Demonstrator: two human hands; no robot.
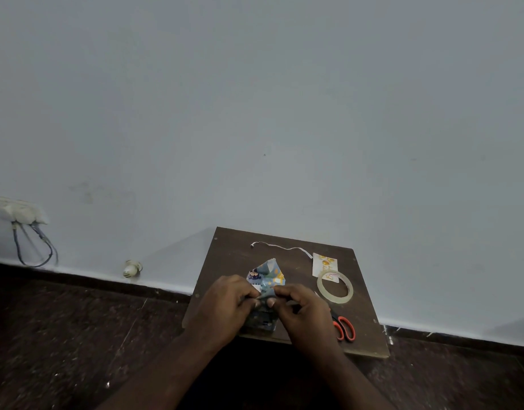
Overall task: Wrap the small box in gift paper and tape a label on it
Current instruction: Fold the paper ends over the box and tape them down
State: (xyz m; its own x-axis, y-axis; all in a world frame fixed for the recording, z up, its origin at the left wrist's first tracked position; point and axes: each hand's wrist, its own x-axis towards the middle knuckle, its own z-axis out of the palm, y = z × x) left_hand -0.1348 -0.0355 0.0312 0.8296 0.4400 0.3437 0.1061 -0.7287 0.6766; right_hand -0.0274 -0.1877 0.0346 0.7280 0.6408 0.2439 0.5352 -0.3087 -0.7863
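Both hands, left hand and right hand, pinch blue patterned gift paper mid brown wooden board; clear tape roll, orange-handled scissors by right edge.

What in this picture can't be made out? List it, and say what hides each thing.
Head view only:
- Small box: not visible as such; the gift paper and both hands cover it.
- Fold being worked: hidden between the left hand and right hand.
- Scissors: blades hidden behind the right hand; only the orange handles show.
- Label: print too small to read; the tape roll overlaps its near edge.
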